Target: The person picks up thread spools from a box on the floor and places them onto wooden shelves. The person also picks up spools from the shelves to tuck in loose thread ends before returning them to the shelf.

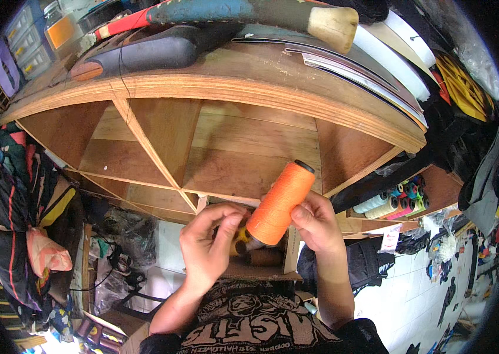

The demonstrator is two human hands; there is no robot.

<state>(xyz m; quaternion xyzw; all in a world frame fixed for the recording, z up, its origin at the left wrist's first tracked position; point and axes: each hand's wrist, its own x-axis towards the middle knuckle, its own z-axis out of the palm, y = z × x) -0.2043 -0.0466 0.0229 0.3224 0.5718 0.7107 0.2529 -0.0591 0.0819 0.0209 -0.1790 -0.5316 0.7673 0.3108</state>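
My right hand [319, 223] grips a large spool of orange thread [280, 203], with the thumb on its side near the lower end. The spool is tilted, its black top end [304, 166] leaning away to the right. Close to its lower left side is my left hand [211, 237], thumb and fingers drawn together in a pinch. Whatever lies between those fingertips is too small to make out. Beneath both hands sits a cardboard box [292, 251] against my body. Inside it are a brown spool [266, 257] and a yellow spool [241, 241], both partly hidden.
A wooden shelf unit [249, 97] with dividers stands in front of me. Tools with a blue handle [214, 10] and a grey handle [143, 52] lie on top. At right, several coloured spools [394, 202] fill a compartment. Bundled striped fabric [10, 218] hangs at left.
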